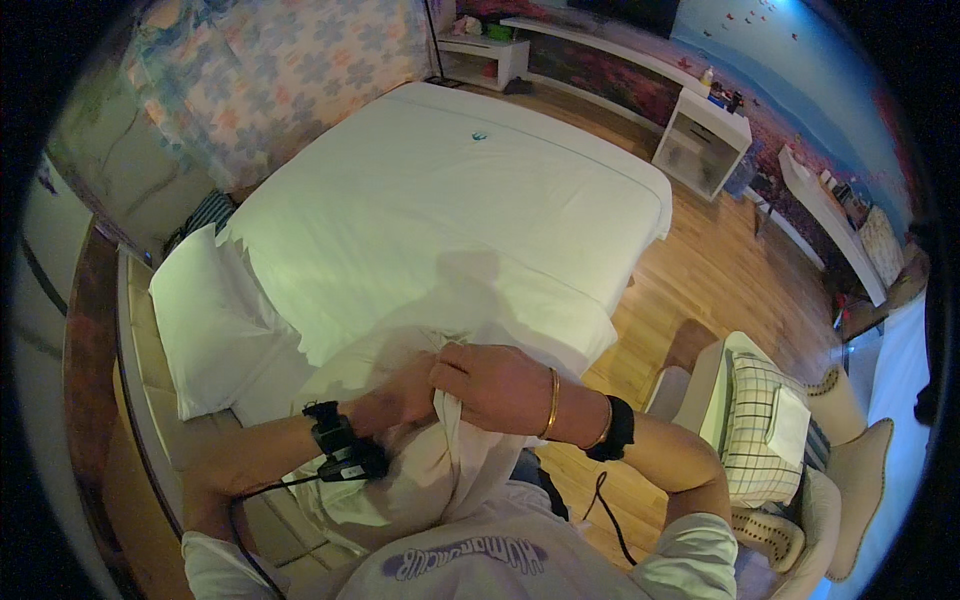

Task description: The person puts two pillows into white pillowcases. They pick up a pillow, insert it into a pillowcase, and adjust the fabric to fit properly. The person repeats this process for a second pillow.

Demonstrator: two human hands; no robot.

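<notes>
A white pillow in a loose pillowcase (400, 490) is bunched upright against my body, at the near side of the bed. My right hand (495, 388) is closed, pinching a fold of the pillowcase at its upper edge. Right beside it, my left hand (405, 388) is closed on the gathered cloth, its fingertips partly hidden by the fabric and my right hand. A black strap with a small dark device (345, 450) and a cable sits on my left wrist. On my right wrist are a gold bangle (552, 400) and a black band (615, 428).
The bed (430, 210) with a smooth white cover stretches ahead. Another white pillow (205, 330) lies at its left, by the padded headboard (150, 340). At right stand an armchair (850, 480) and a checked cushion (755, 440). White cabinet (700, 145) stands beyond the bed.
</notes>
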